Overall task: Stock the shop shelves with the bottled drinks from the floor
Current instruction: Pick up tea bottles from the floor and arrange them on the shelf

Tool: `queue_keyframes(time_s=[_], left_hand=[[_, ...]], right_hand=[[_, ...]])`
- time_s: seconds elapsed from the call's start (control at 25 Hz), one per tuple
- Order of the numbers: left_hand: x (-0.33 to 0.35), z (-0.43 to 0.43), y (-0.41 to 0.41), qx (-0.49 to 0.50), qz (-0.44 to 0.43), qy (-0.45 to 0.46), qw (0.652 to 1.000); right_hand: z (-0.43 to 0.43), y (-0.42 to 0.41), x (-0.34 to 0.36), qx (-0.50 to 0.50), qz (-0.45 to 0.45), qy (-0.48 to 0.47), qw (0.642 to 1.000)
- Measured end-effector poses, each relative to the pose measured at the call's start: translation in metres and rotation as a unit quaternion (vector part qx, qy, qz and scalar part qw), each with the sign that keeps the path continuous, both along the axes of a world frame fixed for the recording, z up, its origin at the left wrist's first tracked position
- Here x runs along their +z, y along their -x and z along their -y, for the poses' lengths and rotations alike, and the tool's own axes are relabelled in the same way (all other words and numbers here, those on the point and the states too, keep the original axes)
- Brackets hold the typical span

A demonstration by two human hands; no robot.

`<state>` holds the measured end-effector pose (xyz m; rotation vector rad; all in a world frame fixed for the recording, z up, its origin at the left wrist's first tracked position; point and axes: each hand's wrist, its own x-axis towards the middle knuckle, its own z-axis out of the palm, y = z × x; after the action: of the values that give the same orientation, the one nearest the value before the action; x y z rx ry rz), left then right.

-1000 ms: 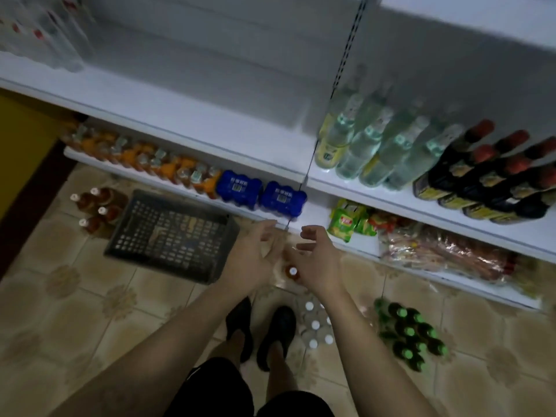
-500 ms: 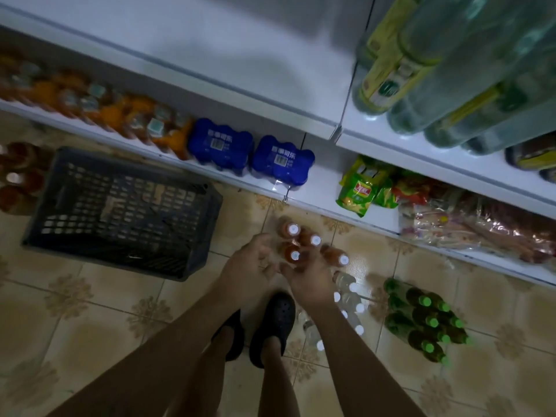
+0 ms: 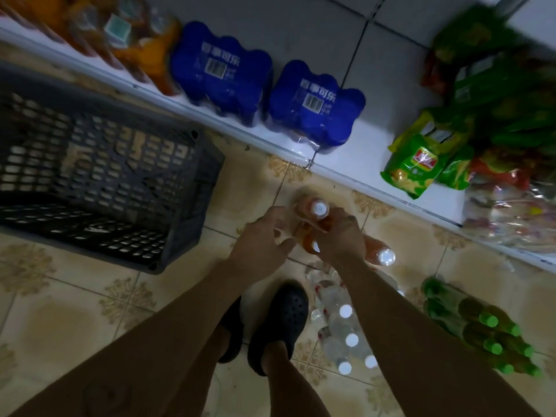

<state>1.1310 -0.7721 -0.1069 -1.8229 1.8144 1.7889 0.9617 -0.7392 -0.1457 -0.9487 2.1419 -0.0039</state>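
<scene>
Several amber drink bottles (image 3: 379, 251) with white caps stand in a tight cluster on the tiled floor just in front of the bottom shelf (image 3: 355, 145). My right hand (image 3: 341, 237) lies over the cluster, its fingers curled round one bottle's neck below the cap. My left hand (image 3: 260, 239) comes in from the left, fingers and thumb curved round the side of another amber bottle (image 3: 303, 206). A group of clear water bottles (image 3: 343, 329) and a pack of green-capped bottles (image 3: 478, 326) stand on the floor to the right of my feet.
An empty dark plastic crate (image 3: 105, 173) sits on the floor at left. The bottom shelf holds orange drink packs (image 3: 141, 43), two blue wrapped can packs (image 3: 316, 103) and green snack bags (image 3: 418, 161). My black clogs (image 3: 282, 323) stand below the bottles.
My head has dropped much lower and the upper shelves have left view. Both hands moved down from open air onto the amber bottles on the floor.
</scene>
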Motion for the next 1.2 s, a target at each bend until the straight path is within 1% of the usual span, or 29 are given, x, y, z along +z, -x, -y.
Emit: queue_keyframes(time_s=[0.08, 0.28, 0.36, 0.48, 0.56, 0.72, 0.8, 0.96, 1.08, 1.2], left_hand=[[-0.028, 0.002, 0.003, 0.014, 0.004, 0.001, 1.000], [-0.072, 0.003, 0.007, 0.037, 0.015, 0.003, 0.999], [-0.080, 0.003, 0.007, 0.040, 0.011, 0.003, 0.999], [-0.083, 0.005, 0.006, 0.043, 0.005, 0.003, 0.999], [-0.074, 0.007, 0.005, 0.045, 0.007, 0.001, 0.999], [-0.031, 0.008, 0.003, 0.012, 0.016, 0.021, 1.000], [0.000, 0.006, 0.000, -0.008, 0.024, 0.029, 0.999], [0.093, -0.002, -0.012, -0.014, 0.025, 0.061, 0.998], [0.164, -0.011, -0.024, -0.002, 0.046, 0.104, 0.994], [0.227, -0.031, -0.036, -0.048, 0.062, 0.147, 0.986]], right_hand=[[0.007, 0.005, -0.031, 0.012, -0.026, -0.016, 0.999], [0.024, 0.010, -0.094, 0.069, -0.039, -0.054, 0.995], [0.026, 0.012, -0.112, 0.059, -0.045, -0.044, 0.996], [0.025, 0.013, -0.120, 0.055, -0.043, -0.016, 0.997], [0.023, 0.015, -0.106, 0.035, -0.023, 0.001, 0.999], [0.017, 0.010, -0.042, 0.009, -0.008, 0.031, 0.999], [0.011, 0.005, 0.003, -0.025, 0.034, 0.041, 0.998], [-0.006, -0.008, 0.113, -0.123, 0.131, 0.067, 0.981], [-0.017, -0.018, 0.203, -0.145, 0.162, 0.078, 0.973], [-0.023, -0.033, 0.288, -0.165, 0.207, 0.085, 0.961]])
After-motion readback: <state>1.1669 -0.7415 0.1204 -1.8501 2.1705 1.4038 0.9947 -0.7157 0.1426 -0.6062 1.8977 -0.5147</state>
